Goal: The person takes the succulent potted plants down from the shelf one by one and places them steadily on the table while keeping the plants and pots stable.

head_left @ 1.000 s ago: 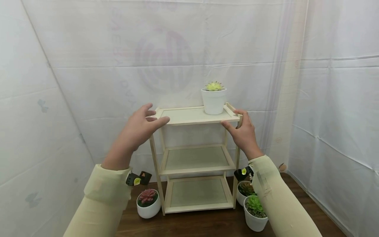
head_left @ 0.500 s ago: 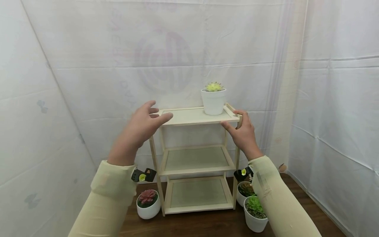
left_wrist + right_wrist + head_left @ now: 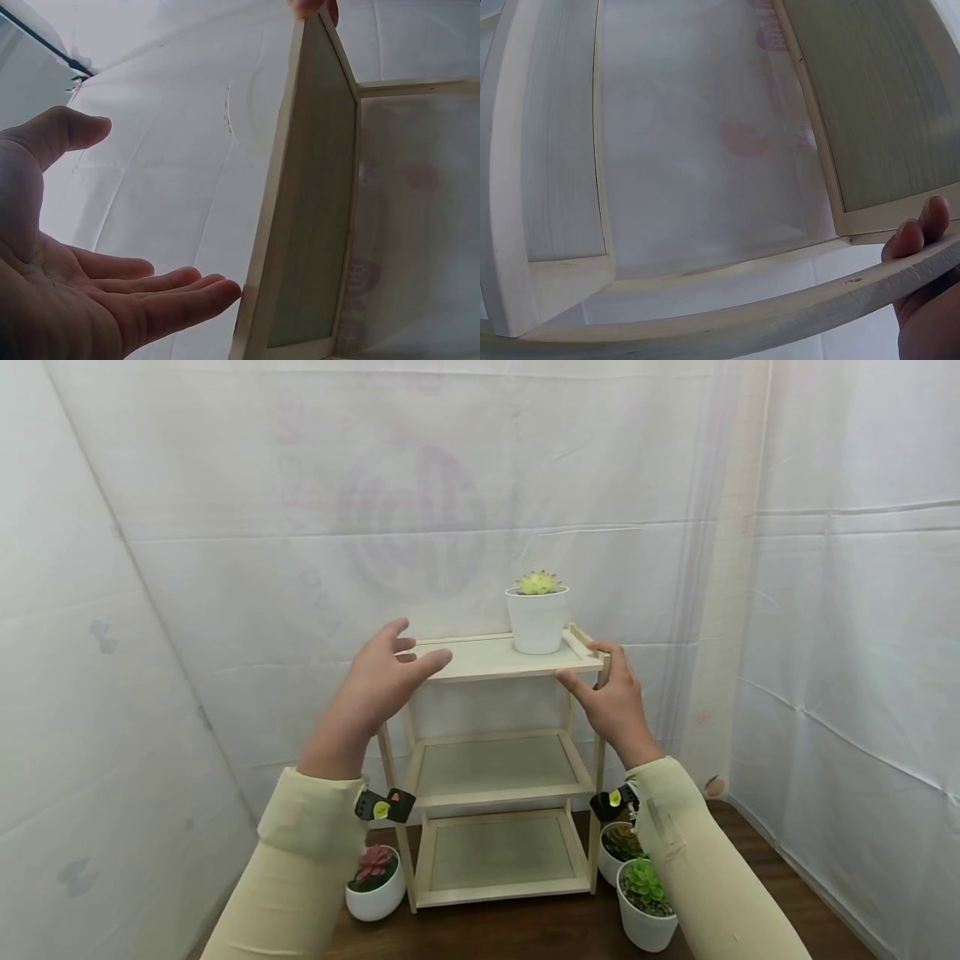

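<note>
A three-tier wooden shelf (image 3: 495,764) with pale frames and greenish panels stands in front of me. At its upper right corner my right hand (image 3: 617,702) grips the side frame; in the right wrist view its fingertips (image 3: 934,214) curl over the wooden post. My left hand (image 3: 378,685) is held by the upper left corner, fingers spread and holding nothing, overlapping the top tier. The left wrist view shows that palm opened, fingertips right at the tier's edge (image 3: 274,202). A white pot with a yellow-green succulent (image 3: 537,618) sits on the top tier's right side.
On the dark wooden table (image 3: 510,931), a white pot with a red succulent (image 3: 375,893) stands left of the shelf. To the right are a bright green succulent pot (image 3: 647,922) and a brownish one (image 3: 617,847). White sheeting (image 3: 247,577) hangs behind and at both sides.
My left hand has moved to the right, further across the top tier's left end. My right hand keeps its grip on the corner. The view has shifted slightly.
</note>
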The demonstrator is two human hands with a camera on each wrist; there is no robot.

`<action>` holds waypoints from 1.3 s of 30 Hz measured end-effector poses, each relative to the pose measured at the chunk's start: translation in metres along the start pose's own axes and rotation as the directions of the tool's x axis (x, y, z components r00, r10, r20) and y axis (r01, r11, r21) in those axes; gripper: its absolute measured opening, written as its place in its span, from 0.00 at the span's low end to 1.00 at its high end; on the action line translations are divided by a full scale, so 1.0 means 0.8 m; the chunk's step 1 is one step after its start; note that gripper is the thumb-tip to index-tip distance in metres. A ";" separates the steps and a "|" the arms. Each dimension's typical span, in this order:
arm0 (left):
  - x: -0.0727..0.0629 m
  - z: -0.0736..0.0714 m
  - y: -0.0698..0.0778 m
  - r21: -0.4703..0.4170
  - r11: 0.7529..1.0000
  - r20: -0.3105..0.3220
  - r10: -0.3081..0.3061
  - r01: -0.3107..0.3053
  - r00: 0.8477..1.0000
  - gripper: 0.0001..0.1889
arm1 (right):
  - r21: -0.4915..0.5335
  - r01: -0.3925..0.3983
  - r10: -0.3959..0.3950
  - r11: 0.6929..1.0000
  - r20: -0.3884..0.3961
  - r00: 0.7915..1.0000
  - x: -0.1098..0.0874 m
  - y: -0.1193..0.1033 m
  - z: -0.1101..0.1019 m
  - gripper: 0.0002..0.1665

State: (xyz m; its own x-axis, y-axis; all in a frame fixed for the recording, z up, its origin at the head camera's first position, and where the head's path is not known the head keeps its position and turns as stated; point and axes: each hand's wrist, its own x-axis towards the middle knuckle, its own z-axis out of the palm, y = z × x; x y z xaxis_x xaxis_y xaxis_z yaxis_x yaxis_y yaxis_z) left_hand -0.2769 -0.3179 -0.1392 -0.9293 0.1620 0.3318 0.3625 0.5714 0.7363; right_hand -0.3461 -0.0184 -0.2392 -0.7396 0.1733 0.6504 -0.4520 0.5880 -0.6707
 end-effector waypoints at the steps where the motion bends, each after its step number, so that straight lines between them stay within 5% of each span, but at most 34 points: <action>1: 0.000 0.001 0.000 0.000 1.000 -0.001 0.000 0.000 1.000 0.50 | -0.001 0.001 -0.001 1.000 -0.002 1.000 0.000 0.000 0.000 0.47; 39: 0.034 0.035 0.023 -0.034 0.999 -0.046 0.010 -0.012 0.999 0.49 | 0.005 0.026 -0.026 1.000 -0.018 1.000 -0.002 -0.006 -0.001 0.46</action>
State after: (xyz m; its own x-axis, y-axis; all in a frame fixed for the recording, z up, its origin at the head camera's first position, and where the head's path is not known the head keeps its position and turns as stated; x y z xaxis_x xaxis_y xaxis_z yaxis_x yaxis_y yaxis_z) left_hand -0.2979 -0.2805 -0.1333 -0.9214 0.1302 0.3663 0.3755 0.5420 0.7518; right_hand -0.3426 -0.0210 -0.2366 -0.7186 0.1724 0.6737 -0.4736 0.5881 -0.6556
